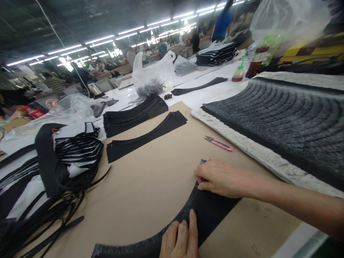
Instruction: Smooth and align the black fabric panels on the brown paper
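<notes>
A curved black fabric piece [212, 211] lies before me, with a speckled grey-black strip along its concave edge. My right hand [220, 177] has its thumb and fingers pinched together on that edge near the far end. Lower down, my left hand [180, 240] rests with fingers apart on the same piece, pressing it against the brown board [139, 193]; the frame's bottom cuts this hand off. Beyond my right hand are pink-handled thread snips [219, 143]. Another curved black piece [146, 134] lies further off, in front of a stack of similar pieces [134, 113].
Black straps [61, 225] and bundled black-and-white pieces [77, 147] crowd the left. To the right, dark speckled strips [285, 118] lie on a white padded board [228, 129]. A plastic bag [153, 71], a green-tipped glue bottle [238, 73] and a black stack [216, 53] stand behind.
</notes>
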### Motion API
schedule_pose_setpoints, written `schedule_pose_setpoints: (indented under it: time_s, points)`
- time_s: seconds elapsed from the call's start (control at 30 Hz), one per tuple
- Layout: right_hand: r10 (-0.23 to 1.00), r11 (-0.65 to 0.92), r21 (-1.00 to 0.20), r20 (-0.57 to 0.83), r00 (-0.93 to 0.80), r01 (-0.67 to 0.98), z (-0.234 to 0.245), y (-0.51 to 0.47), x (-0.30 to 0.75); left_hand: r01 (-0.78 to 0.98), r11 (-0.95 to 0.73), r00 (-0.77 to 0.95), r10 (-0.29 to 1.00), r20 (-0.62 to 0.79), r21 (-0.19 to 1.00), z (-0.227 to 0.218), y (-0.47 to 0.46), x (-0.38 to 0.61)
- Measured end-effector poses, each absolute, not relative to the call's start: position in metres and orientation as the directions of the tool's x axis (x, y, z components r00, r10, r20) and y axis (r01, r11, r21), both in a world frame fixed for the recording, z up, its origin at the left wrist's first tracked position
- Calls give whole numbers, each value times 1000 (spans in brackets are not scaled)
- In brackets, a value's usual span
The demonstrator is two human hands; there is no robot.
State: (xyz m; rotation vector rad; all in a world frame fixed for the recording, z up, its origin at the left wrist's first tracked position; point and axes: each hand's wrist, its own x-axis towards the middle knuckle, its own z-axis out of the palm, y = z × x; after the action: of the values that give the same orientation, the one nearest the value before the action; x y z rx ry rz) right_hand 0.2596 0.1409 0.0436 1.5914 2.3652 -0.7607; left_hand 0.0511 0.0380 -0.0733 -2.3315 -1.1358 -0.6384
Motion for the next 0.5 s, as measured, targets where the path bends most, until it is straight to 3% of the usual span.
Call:
schedule_pose_setpoints:
  time_s: [0.5]
  points:
    - [848,350,-263,-319,-424,899,31,136,260,818,-534,542,588,601,-214,-73,40,55]
